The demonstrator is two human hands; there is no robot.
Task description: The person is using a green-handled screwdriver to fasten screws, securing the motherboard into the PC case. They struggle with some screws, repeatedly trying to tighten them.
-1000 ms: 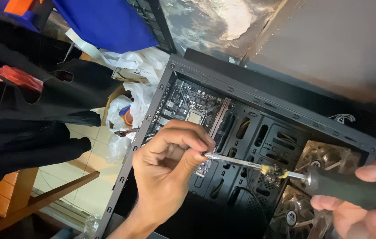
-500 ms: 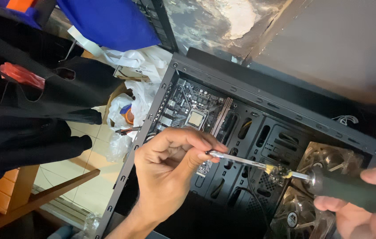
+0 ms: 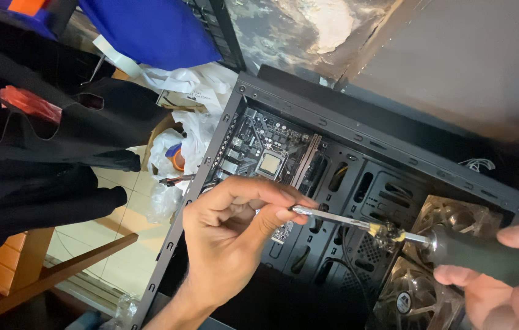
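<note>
Black steel computer case (image 3: 357,131) lies open on its side, filling the head view's centre and right. Inside, upper left: dark green motherboard w/ a square silver processor socket (image 3: 270,164). Lower right: two clear-bladed case fans (image 3: 421,293), one above the other.

Left hand (image 3: 232,229) comes up from bottom centre, wrist bent, palm turned toward the camera. Thumb and curled forefinger pinch narrow on the tip end of a long silver-shafted screwdriver w/ a dark grey handle (image 3: 394,232); the other fingers fold loosely into the palm. Hand sits over the case's left rail, just in front of the board's lower edge.

Right hand (image 3: 504,278) enters at the right edge, only partly in frame. Fingers wrapped round the handle, thumb on top, so closed on the tool. Shaft runs nearly level from right hand to left, across the case's perforated drive wall; yellowish smear midway along the shaft.

Left of the case: black cloth (image 3: 39,159) draped over a brown wooden frame (image 3: 45,269), white plastic bags (image 3: 180,131) beside it, blue fabric (image 3: 149,30) at the top.
</note>
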